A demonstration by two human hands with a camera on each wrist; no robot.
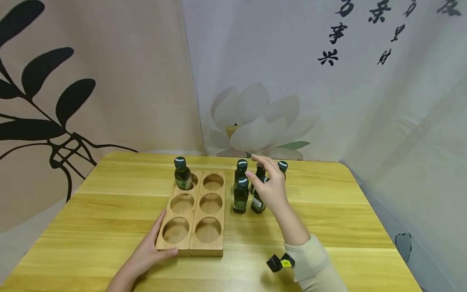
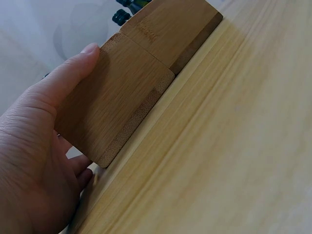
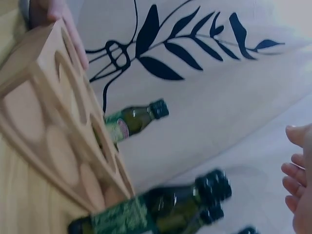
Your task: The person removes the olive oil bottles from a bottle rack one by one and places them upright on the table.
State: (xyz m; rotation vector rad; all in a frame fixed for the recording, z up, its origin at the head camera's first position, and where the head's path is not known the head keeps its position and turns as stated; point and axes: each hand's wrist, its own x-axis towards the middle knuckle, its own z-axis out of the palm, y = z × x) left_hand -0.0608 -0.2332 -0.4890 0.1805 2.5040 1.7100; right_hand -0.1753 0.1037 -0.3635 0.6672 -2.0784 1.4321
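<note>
Two wooden holders lie side by side, a left holder (image 1: pixel 182 222) and a right holder (image 1: pixel 211 244), each with three round hollows. My left hand (image 1: pixel 147 249) grips the left holder's near corner, thumb on the end face and fingers along its left side. A small dark green bottle (image 1: pixel 183 178) with a black cap stands at the far left hollow. Over a cluster of similar bottles, including a front bottle (image 1: pixel 240 198) and a labelled bottle (image 1: pixel 257 202), hovers my right hand (image 1: pixel 273 187). Its thumb and fingers are apart, with nothing between them. It partly hides the bottles behind.
A wooden table (image 1: pixel 321 211) carries everything. Close to the right sleeve, a small black object with a yellow label (image 1: pixel 286 263) shows near the table's front. Behind the far edge hangs a printed cloth (image 1: pixel 273 52) with a flower, leaves and characters.
</note>
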